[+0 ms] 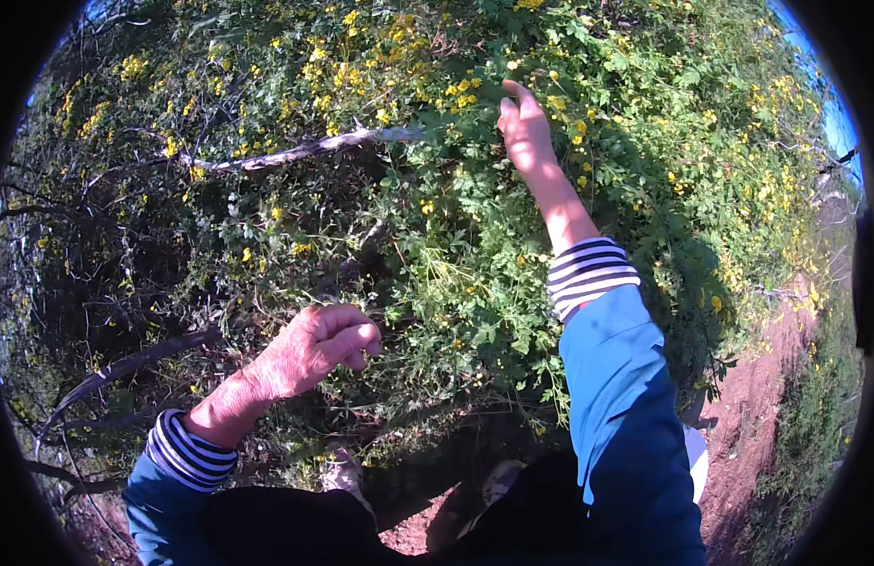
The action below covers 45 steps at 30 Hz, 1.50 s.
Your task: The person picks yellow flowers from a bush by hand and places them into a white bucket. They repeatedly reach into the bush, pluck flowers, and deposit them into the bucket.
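Note:
My right hand [526,134] reaches far out over a leafy green plant [498,203], beside a cluster of yellow flowers [461,94]. Its fingers are bent but apart, and I see nothing held in them. Lower and to the left, my left hand [316,349] hovers above shaded stems, with its fingers curled in and the thumb laid against them. Whatever may be inside that hand is hidden. Both arms wear blue sleeves with striped cuffs.
A bare pale branch [300,153] crosses the growth at upper left, and a darker branch [126,368] slants in at lower left. Reddish dirt [748,401] runs along the right. My shoes [345,476] stand at the plants' edge. A white thing [696,462] shows behind my right sleeve.

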### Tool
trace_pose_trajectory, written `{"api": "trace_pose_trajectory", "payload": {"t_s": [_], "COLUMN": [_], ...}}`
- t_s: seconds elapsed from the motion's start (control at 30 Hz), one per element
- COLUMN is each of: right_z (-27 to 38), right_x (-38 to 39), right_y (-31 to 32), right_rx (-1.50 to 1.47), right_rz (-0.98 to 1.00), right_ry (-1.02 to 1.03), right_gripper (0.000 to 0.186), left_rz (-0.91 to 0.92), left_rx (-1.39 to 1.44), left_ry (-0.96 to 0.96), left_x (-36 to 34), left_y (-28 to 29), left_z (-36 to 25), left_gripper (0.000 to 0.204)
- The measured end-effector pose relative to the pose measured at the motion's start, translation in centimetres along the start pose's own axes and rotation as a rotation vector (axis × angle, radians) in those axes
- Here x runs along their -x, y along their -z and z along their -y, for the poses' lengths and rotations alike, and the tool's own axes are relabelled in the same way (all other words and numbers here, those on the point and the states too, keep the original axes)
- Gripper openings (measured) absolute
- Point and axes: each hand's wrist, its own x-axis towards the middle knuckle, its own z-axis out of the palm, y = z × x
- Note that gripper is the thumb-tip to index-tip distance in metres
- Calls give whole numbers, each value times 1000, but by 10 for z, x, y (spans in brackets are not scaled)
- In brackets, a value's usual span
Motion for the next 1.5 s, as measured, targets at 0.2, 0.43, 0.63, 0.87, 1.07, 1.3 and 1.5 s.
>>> {"api": "trace_pose_trajectory", "payload": {"t_s": [0.2,0.43,0.63,0.87,1.07,1.3,1.5], "right_z": [-19,-31,-18,-1,19,12,6], "right_x": [-60,-71,-43,-15,-7,-4,3], "right_y": [-21,-20,28,53,50,73,96], "right_rx": [727,529,-483,-765,-760,-491,-664], "right_rz": [277,-65,-113,-233,-181,-233,-257], "right_ry": [221,423,59,150,37,18,63], "right_gripper": [52,14,16,15,10,13,11], "left_rz": [-96,-133,-111,-237,-469,-259,-463], "left_rx": [78,32,-46,-42,238,-141,-79], "left_ry": [3,19,-85,-290,-601,-518,-477], "left_x": [27,38,18,-46,-168,-203,-171], "left_y": [-9,-12,-13,-3,-11,-34,-21], "left_z": [25,21,16,-37,-136,-154,-105], "left_gripper": [30,27,25,23,65,28,40]}}
